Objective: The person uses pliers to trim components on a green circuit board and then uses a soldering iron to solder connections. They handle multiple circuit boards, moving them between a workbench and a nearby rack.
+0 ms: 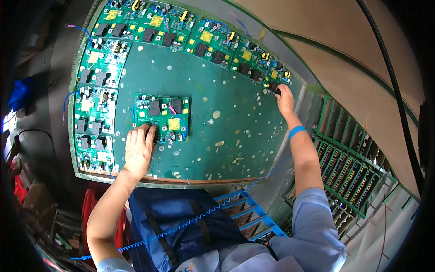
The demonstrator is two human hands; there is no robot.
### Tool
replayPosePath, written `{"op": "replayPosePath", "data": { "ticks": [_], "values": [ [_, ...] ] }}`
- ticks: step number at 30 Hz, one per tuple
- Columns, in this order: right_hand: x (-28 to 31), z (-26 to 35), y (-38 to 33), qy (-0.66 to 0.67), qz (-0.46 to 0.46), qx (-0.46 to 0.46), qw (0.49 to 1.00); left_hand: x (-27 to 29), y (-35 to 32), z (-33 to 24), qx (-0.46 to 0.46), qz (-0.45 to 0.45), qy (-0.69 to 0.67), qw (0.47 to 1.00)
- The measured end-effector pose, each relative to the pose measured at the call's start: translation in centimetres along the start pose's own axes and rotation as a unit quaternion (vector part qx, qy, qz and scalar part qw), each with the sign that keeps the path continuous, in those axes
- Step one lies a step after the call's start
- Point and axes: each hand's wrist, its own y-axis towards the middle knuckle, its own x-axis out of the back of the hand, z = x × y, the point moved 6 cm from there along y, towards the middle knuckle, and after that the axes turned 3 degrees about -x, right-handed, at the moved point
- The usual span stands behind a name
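Note:
My left hand (139, 147) is closed at the lower left corner of a green circuit board (156, 119) in the middle of the table. That board carries black block components, yellow pads and a blue wire with a pink end; another board's edge shows beneath it. At the far right, my right hand (285, 99) reaches out with its fingers closed on the near end of another circuit board (276, 75), by a black block component. My fingertips there are partly hidden. A blue wristband (297, 132) circles my right wrist.
Several similar boards line the far edge (156, 21) and left edge (94, 106) of the green tabletop (226, 136), some wires overhanging. A coiled blue cord (181, 226) crosses my lap. Green racks (346, 170) stand right, beside a beige panel (344, 86) and black cable (389, 68).

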Motion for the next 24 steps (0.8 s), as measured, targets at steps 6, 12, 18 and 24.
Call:
{"op": "replayPosePath", "data": {
  "ticks": [6,12,18,24],
  "values": [
    [3.9,6.8,-2.3,0.076,-0.087,0.002,0.993,0.2,0.1,0.3,-0.008,-0.001,-0.020,1.000],
    [4.1,24.7,-9.1,0.269,0.061,0.169,0.946,1.9,0.0,0.3,0.016,0.011,-0.105,0.994],
    [2.6,33.4,-11.0,0.241,0.088,0.298,0.919,9.0,-1.0,3.2,0.082,-0.048,-0.067,0.993],
    [1.4,34.5,-10.7,0.217,0.053,0.277,0.934,11.8,0.5,6.4,0.101,-0.082,0.015,0.991]
  ]
}}
